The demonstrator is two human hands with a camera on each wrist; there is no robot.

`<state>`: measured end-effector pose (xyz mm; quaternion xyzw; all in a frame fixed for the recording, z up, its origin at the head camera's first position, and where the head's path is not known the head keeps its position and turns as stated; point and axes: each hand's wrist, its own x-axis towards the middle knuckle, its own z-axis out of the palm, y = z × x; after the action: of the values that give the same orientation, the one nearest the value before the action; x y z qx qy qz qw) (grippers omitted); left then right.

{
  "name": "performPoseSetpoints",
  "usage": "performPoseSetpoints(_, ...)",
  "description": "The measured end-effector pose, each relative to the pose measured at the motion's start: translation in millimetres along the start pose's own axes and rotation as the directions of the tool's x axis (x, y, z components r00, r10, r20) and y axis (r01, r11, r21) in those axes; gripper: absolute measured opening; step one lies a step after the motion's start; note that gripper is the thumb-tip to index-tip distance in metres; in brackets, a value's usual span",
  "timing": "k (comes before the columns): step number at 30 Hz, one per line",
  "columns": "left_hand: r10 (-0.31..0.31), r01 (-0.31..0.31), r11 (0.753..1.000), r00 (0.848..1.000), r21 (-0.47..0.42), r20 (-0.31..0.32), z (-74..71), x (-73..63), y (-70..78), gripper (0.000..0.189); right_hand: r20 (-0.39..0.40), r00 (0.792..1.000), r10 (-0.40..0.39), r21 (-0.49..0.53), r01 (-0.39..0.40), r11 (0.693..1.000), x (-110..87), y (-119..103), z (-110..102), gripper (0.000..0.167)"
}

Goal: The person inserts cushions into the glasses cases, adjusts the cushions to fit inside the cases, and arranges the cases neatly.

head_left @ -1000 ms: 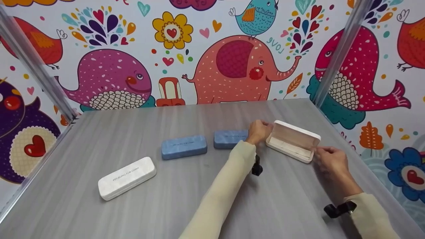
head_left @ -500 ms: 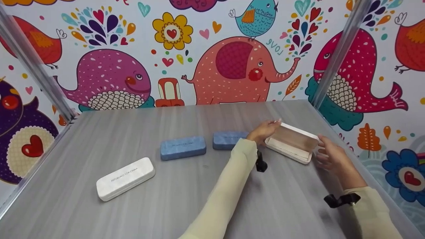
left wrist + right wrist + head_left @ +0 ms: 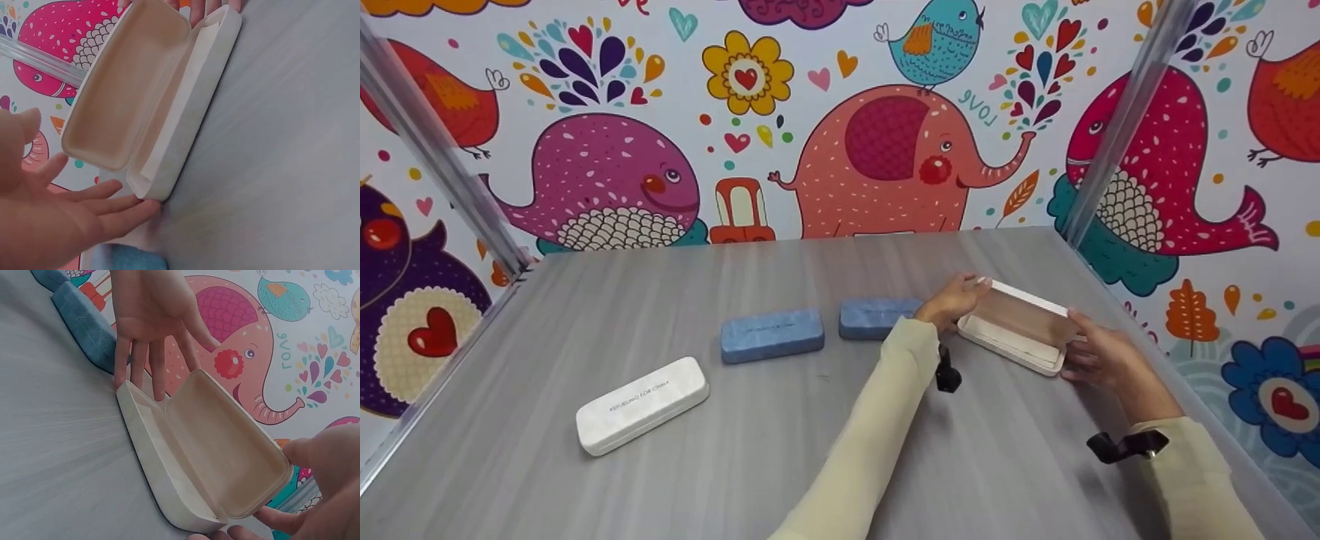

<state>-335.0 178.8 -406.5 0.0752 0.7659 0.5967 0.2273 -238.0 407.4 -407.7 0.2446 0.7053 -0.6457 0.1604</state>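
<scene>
A white glasses case [image 3: 1016,349] stands with its lid raised at the right of the table, between my two hands. Inside its base lies a flat whitish piece with a jagged edge [image 3: 188,79], perhaps a cloth. My left hand [image 3: 954,298] is at the case's left end; in the left wrist view its straight fingers touch the base's end and the lid corner. My right hand [image 3: 1106,360] is at the other end, thumb [image 3: 298,453] against the lid's edge and fingers along the end. The lower fingers of the right hand are partly hidden.
A blue glasses case [image 3: 870,319] lies left of my left wrist, partly covered by it. Another blue case [image 3: 772,335] and a closed white case [image 3: 643,405] lie farther left on the grey table [image 3: 780,480]. A patterned wall [image 3: 825,60] stands behind.
Both hands have shifted from the case's edges to its two ends. The right hand has moved up to the lid's corner. The lid leans slightly lower than a second ago.
</scene>
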Motion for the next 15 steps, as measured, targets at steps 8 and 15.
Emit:
performPoseSetpoints(8, 0.028, -0.028, 1.0, 0.998, 0.005, -0.058, 3.7, 3.3, -2.0, 0.038, 0.059, 0.998, -0.023, -0.029, 0.025, 0.999, 0.5, 1.5, -2.2, 0.105)
performPoseSetpoints(15, 0.042, -0.038, 0.998, 0.997, 0.05, -0.069, 5.0, 0.5, -0.7, 0.037, 0.115, 0.993, -0.037, 0.02, 0.035, 0.999, 0.0, 0.6, -5.7, 0.102)
